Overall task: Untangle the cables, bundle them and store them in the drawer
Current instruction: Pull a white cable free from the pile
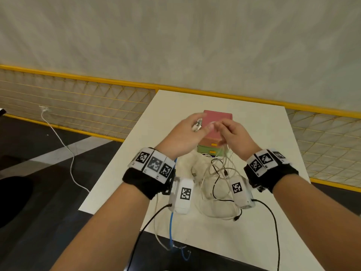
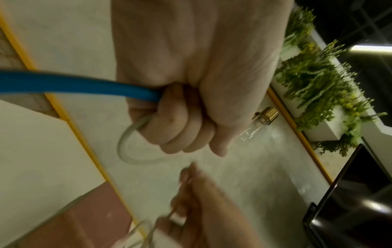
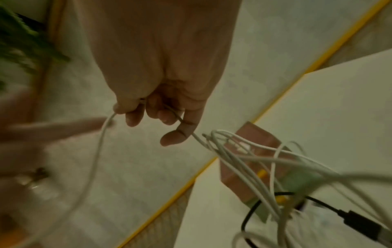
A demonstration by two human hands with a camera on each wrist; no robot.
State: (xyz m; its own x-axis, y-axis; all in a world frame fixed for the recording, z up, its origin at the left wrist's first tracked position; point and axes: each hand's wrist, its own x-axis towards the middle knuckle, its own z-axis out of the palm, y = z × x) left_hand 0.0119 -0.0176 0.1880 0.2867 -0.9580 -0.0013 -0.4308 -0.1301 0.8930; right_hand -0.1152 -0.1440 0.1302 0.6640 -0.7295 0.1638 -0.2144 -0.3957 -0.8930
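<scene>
Both hands are raised over a small drawer box [image 1: 216,122] with a pink top and orange and green drawers. My left hand [image 1: 199,124] is fisted: in the left wrist view the left hand [image 2: 186,134] grips a blue cable [image 2: 74,83] and a white cable loop [image 2: 127,147]. A plug end [image 1: 197,124] pokes out of the fingers. My right hand [image 1: 222,126] pinches a white cable [image 3: 101,142] in the right wrist view, where the right hand [image 3: 148,115] is seen. From it white strands hang to a tangle of white and black cables [image 1: 216,182] on the table.
The white table [image 1: 263,137] is narrow, with the blue cable [image 1: 172,222] hanging off its near edge. A yellow mesh fence [image 1: 88,102] runs behind it. A white cable [image 1: 58,137] lies on the dark floor at the left. Green plants [image 2: 318,87] show in the left wrist view.
</scene>
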